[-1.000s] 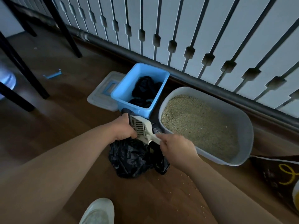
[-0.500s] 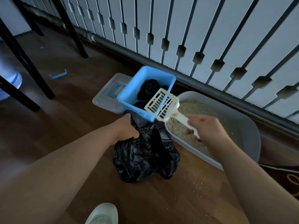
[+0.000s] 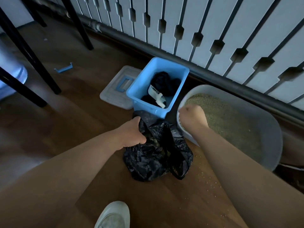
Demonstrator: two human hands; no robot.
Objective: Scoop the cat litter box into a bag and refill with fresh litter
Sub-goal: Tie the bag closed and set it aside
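A black plastic bag [image 3: 158,155] lies crumpled on the wooden floor, and my left hand [image 3: 133,132] grips its upper left edge. The white slotted scoop [image 3: 157,96] lies inside the blue plastic bin [image 3: 141,84], on top of dark bags. To the right stands the grey litter box [image 3: 271,139], filled with sandy litter [image 3: 230,119]. My right hand [image 3: 192,117] hovers over the box's near left rim with its fingers curled and nothing visible in it.
A clear lid with a blue handle [image 3: 116,91] lies left of the bin. Spilled litter grains [image 3: 207,176] dot the floor by the box. Black chair legs [image 3: 29,51] and a water jug [image 3: 9,74] stand at left. My white shoe [image 3: 113,214] is below.
My right hand carried the scoop up from the bag, dropped it into the blue bin and pulled back to the litter box's rim. My left hand kept hold of the bag.
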